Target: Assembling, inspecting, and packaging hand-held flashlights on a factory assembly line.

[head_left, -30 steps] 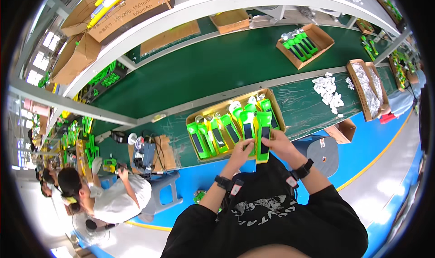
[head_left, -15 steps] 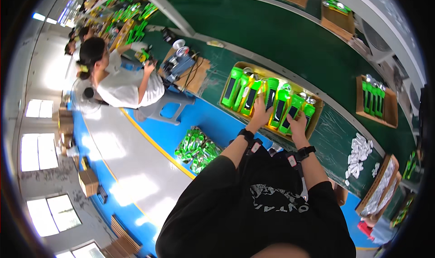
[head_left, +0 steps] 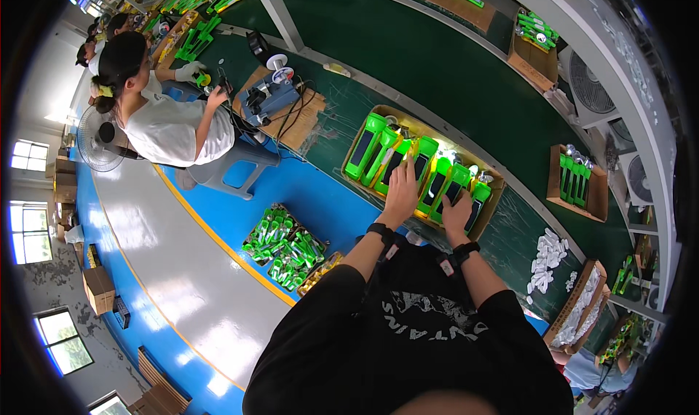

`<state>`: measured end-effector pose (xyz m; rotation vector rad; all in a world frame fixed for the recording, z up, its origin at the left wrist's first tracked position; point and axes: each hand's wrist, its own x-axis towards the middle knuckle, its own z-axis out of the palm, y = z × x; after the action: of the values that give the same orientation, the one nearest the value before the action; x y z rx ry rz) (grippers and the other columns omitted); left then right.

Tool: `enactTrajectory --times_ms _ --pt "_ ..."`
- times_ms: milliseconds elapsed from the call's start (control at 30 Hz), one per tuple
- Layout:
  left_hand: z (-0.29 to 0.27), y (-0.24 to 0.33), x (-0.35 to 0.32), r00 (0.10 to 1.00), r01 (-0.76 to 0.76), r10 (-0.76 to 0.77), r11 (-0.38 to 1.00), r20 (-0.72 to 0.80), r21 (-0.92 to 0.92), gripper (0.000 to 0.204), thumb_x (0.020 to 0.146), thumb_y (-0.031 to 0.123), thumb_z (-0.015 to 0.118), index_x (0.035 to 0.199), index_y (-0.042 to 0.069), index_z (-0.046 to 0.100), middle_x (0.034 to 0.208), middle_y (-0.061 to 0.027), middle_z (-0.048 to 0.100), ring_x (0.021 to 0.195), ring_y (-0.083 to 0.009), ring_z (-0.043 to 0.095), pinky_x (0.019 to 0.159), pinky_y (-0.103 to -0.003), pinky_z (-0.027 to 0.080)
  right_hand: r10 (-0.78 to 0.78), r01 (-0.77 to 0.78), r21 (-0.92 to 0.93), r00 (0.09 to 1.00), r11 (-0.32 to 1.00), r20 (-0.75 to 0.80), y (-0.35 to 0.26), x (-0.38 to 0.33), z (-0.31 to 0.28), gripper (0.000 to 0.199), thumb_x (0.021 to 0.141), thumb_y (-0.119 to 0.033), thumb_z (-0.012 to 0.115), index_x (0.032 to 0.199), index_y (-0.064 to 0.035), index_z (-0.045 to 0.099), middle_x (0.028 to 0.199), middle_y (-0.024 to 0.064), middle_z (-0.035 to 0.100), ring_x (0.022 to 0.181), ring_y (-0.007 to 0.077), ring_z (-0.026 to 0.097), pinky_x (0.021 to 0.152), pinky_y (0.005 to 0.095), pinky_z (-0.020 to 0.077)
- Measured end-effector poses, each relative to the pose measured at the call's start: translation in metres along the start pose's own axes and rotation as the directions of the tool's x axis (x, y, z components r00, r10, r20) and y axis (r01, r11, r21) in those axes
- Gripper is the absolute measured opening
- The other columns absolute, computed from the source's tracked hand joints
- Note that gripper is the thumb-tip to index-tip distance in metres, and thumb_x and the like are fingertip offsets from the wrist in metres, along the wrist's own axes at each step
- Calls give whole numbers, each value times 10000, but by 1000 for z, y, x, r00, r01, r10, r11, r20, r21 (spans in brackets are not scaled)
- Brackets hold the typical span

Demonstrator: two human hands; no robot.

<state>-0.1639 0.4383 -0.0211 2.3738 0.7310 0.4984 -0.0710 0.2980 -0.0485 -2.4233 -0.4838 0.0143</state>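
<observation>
A cardboard box (head_left: 348,173) on the bench in front of me holds a row of green flashlights (head_left: 368,144) with dark panels along their handles. Bright light shows among their heads. My left hand (head_left: 400,195) reaches over the box's near edge, fingers stretched upward against a flashlight (head_left: 422,156) near the middle of the row. To its right, my right hand (head_left: 457,215) has thumb and fingers around the lower end of another flashlight (head_left: 456,180). The undersides of both hands' fingers are partly hidden.
Left along the bench, a person (head_left: 171,124) in white sits beside a blue bench machine (head_left: 269,100) with cables. White plastic pieces (head_left: 546,258) lie to the right. A smaller box (head_left: 598,210) of flashlights stands at far right. Packed green parts (head_left: 280,244) sit on the floor.
The view has shifted, so the bench and box sit further left in the picture. Both my hands stay at the row of flashlights; the left one's fingers look straighter.
</observation>
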Motion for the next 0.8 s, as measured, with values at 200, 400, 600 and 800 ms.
enactTrajectory --times_ms 200,400,600,800 --pt "-3 -2 1 997 -68 69 997 -36 25 651 817 131 607 1339 -102 298 1281 -264 355 1159 -414 377 996 -460 321 39 -36 -41 998 998 57 6 -4 -1 543 740 -211 737 1150 50 495 1050 243 540 1016 392 503 883 444 404" --pt "-50 -11 6 963 -72 89 995 -255 72 644 813 159 635 1338 -48 324 1312 -253 335 1175 -427 348 986 -506 274 99 -101 -9 990 995 -96 15 6 -43 643 778 -237 691 1268 52 392 1151 273 423 1083 408 410 939 456 332" --pt "-101 -134 34 865 391 -402 915 -300 -99 530 928 359 475 1231 -73 430 1168 -268 504 1111 -413 466 925 -479 363 405 -436 218 898 873 172 115 -4 -71 797 760 -223 672 1382 54 257 1100 243 565 985 367 580 834 417 471" --pt "-70 -136 38 777 612 -596 643 201 -459 718 939 579 307 1219 -45 528 1191 -236 566 1140 -313 513 986 -342 358 166 -163 -33 953 986 252 123 -4 -76 308 711 -65 561 999 44 545 861 234 603 828 390 612 708 424 466"
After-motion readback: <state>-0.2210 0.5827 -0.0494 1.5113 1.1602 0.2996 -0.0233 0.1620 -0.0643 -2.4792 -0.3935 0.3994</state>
